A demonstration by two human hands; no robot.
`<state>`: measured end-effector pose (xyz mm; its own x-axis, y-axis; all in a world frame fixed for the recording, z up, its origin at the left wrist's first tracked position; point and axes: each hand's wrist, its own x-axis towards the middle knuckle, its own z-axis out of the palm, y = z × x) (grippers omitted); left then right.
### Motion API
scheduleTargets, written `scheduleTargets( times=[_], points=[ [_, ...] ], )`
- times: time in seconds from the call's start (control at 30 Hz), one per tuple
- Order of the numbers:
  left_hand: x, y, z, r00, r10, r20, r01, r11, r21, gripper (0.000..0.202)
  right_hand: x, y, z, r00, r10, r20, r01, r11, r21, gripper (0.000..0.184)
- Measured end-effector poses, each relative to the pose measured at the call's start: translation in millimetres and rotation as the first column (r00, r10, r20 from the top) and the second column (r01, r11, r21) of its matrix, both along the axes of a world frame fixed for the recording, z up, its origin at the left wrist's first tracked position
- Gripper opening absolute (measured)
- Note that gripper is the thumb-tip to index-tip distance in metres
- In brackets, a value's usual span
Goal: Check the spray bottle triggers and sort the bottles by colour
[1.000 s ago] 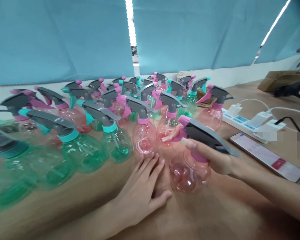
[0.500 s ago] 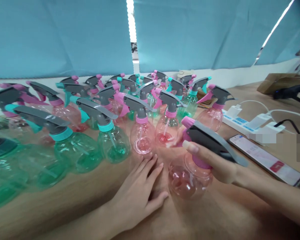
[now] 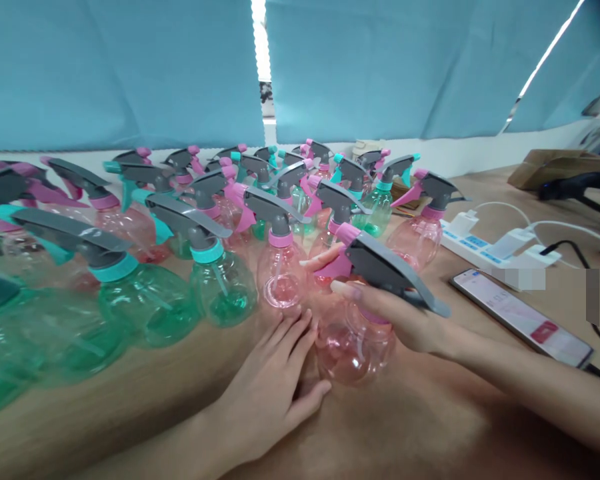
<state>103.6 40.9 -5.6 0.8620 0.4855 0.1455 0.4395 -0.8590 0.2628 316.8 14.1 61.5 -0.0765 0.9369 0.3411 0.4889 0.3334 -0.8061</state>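
Observation:
My right hand (image 3: 390,310) is closed round the neck of a clear pink spray bottle (image 3: 353,350) with a grey and pink trigger head. My left hand (image 3: 275,380) lies flat on the wooden table (image 3: 380,433), fingers spread, its thumb and forefinger close to that bottle's left side. Just past the left fingertips stands another pink spray bottle (image 3: 283,273). To its left is a green spray bottle (image 3: 223,287) with a turquoise collar. One more pink spray bottle (image 3: 330,207) is partly hidden behind the held one.
Several more pink and green spray bottles fill the left and back of the table. On the right are a phone (image 3: 523,317), a white power strip (image 3: 490,250) with cables, and a brown paper bag (image 3: 555,168). A blue blind (image 3: 380,67) hangs behind.
My right hand has carried the pink spray bottle leftward and slightly away from me, closer to the other bottles. My left hand has stayed in nearly the same place.

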Motion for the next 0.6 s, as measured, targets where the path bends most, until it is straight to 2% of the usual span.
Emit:
scheduleTargets(
  times=[0.4, 0.6],
  points=[
    [-0.5, -0.8, -1.1, 1.000, -0.013, -0.001, 0.013, 0.999, 0.043, 0.058, 1.6, -0.1, -0.7, 0.992, 0.086, -0.090, -0.087, 0.996, 0.000, 0.020],
    [-0.9, -0.8, -0.8, 1.000, -0.014, -0.010, 0.015, 0.998, 0.055, 0.059, 0.8, 0.5, 1.0, 0.987, 0.125, -0.105, -0.121, 0.992, 0.038, 0.027]
  ],
)
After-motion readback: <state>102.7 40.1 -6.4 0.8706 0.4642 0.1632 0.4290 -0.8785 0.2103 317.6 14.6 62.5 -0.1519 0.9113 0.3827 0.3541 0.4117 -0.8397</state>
